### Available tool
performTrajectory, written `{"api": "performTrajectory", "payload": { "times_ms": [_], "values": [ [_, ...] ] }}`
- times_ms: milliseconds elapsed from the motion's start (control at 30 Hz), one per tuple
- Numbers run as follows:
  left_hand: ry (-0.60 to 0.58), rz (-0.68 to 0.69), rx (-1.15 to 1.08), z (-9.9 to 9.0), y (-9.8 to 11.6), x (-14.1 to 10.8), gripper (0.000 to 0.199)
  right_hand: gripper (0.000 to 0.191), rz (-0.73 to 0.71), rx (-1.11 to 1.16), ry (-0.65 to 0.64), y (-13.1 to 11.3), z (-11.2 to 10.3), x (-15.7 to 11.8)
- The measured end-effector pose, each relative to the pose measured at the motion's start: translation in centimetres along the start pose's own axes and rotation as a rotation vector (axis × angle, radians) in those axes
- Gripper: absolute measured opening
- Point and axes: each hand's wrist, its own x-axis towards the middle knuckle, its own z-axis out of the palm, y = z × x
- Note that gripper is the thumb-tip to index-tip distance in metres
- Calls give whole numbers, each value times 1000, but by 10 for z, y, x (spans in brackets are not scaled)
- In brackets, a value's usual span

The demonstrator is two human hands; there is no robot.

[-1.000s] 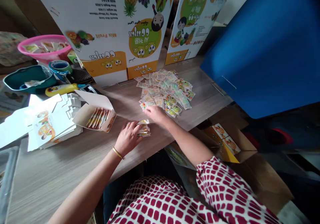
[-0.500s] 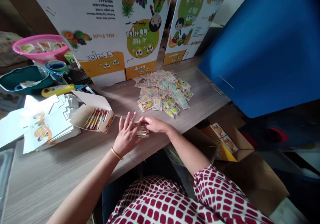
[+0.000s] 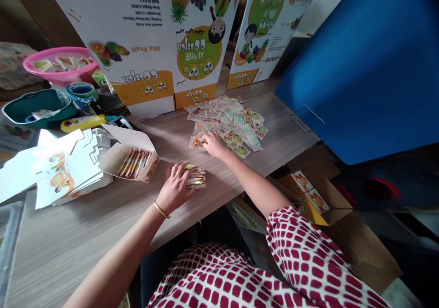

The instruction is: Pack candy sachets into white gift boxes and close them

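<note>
My left hand [image 3: 175,186] is closed around the left end of a small row of candy sachets [image 3: 197,178] on the table, and its fingers hide part of them. At the near left edge of a loose pile of sachets [image 3: 224,116], my right hand [image 3: 215,145] pinches the side of a single sachet [image 3: 196,142] lying flat. To the left of my left hand, an opened small carton [image 3: 146,173] holds several sachets standing side by side.
Flat unfolded cartons [image 3: 68,170] are stacked at the left. Behind them are a teal basket [image 3: 41,109], a pink basket [image 3: 61,74] and a yellow-handled tool [image 3: 84,123]. Large printed boxes [image 3: 144,61] stand at the back; a blue panel [image 3: 370,79] rises at the right.
My right hand has left the row of sachets and moved up to the loose pile, onto a sachet. My left hand stays at the row, its fingers now more curled.
</note>
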Motion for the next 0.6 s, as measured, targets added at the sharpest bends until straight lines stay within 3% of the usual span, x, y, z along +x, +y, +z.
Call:
{"api": "performTrajectory", "payload": {
  "times_ms": [33, 133, 167, 233, 333, 467, 600],
  "values": [
    [22, 11, 32, -2, 1, 1, 57, 27, -71, 75, -75, -7, -2, -7],
    [6, 31, 46, -5, 1, 1, 60, 27, -283, 367, -477, -18, -6, -16],
    [-25, 25, 22, -5, 1, 2, 60, 30, -291, 432, -517, -17, -7, -12],
    [-80, -4, -28, -3, -2, 2, 56, 38, -201, 410, -351, -8, -6, 3],
    [-76, -39, -64, 0, -5, 3, 60, 44, -57, 123, -45, 14, -1, 39],
    [-70, -45, -51, 2, -6, 4, 67, 35, -94, -110, -64, 27, 0, 69],
    [-26, -24, 40, -4, -1, 6, 52, 27, -167, -125, 29, 4, -7, 50]
  ]
}}
